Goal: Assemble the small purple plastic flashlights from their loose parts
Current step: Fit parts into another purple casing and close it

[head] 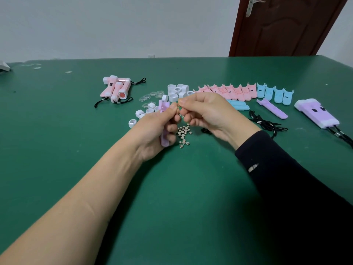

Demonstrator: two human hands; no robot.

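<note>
My left hand (158, 131) grips a purple flashlight half-shell (163, 106), held upright above the green table (172, 188). My right hand (202, 113) pinches a tiny part against the shell's upper edge, thumb and forefinger meeting my left thumb; the part is too small to identify. Below the hands lies a pile of silver button cells (183, 133). A loose purple shell (272, 109) and two finished purple flashlights (316, 112) lie at the right.
White caps (176, 90) and clear lenses (152, 95) lie behind my hands. Rows of pink shells (229, 91) and blue shells (274, 93) sit at the back right, black lanyards (265, 122) beside them. Finished pink flashlights (116, 88) lie at the back left.
</note>
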